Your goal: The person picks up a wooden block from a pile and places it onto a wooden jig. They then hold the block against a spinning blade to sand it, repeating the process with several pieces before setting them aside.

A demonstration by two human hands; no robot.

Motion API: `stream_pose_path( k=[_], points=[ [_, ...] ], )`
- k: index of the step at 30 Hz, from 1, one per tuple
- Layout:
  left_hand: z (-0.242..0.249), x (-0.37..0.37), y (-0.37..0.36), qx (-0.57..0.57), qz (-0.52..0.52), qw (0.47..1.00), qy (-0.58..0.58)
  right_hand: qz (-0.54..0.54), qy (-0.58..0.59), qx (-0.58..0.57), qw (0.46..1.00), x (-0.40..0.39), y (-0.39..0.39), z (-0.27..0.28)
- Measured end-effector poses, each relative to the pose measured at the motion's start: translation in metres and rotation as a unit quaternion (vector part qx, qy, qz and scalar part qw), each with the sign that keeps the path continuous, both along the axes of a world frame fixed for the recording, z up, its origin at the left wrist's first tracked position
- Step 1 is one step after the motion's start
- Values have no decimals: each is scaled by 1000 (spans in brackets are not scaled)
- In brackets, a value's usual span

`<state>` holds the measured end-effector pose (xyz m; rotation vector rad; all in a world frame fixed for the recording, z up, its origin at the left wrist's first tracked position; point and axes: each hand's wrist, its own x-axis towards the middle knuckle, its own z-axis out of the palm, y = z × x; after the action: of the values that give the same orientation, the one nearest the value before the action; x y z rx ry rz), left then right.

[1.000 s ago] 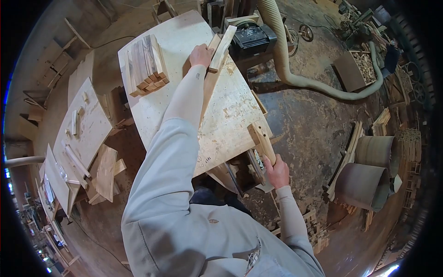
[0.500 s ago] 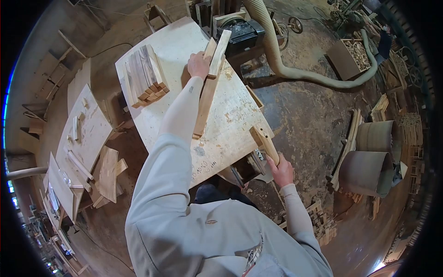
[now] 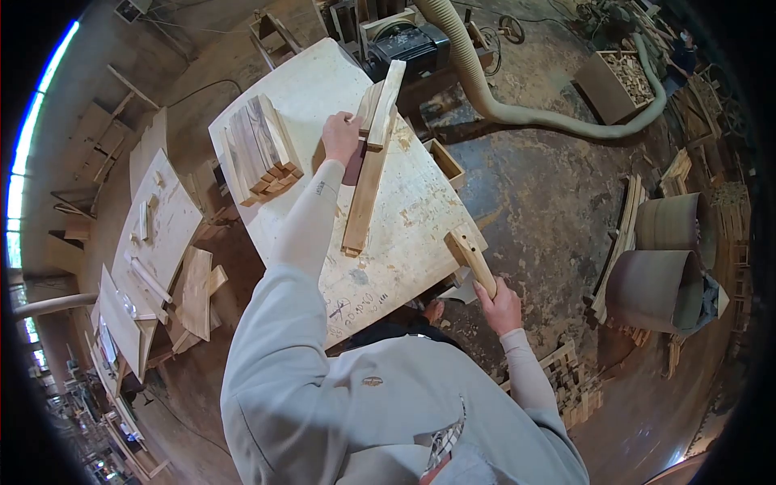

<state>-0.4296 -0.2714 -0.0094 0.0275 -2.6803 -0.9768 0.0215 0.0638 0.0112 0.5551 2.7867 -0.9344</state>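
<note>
Right hand (image 3: 503,308): holding wooden piece (image 3: 471,260) | box (image 3: 604,95): wood scraps (image 3: 630,76) (well filled)

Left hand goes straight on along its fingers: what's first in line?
Likely the short wood block, right in front of the left hand; they may already touch, as depth is unclear.

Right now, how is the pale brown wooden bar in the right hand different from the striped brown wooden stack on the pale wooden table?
The bar is slim; the stack is wider, made of several pieces. The bar is gripped by the right hand; the stack lies on the table. The bar shows dark spots; the stack shows dark stripes. Both are wood.
</note>
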Motion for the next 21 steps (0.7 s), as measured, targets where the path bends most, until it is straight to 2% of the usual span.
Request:
stream_pose_path(
  k=[1,3,4,6,9,21],
  points=[
    [-4,-3,1,0,1,1000,-1,4,2,5,1000,0,1,-1],
    [-10,-9,6,93,-23,995,-38,8,3,10,1000,-1,1,1],
    [-11,-13,8,93,-23,995,-40,9,9,12,1000,-1,1,2],
    [-11,-22,14,172,-9,983,-56,10,12,15,1000,-1,-1,3],
    [-8,-37,22,108,15,993,-43,9,9,13,1000,-1,-1,3],
    [-8,-50,34,119,44,992,-27,20,15,14,1000,-3,-2,-6]
  ],
)
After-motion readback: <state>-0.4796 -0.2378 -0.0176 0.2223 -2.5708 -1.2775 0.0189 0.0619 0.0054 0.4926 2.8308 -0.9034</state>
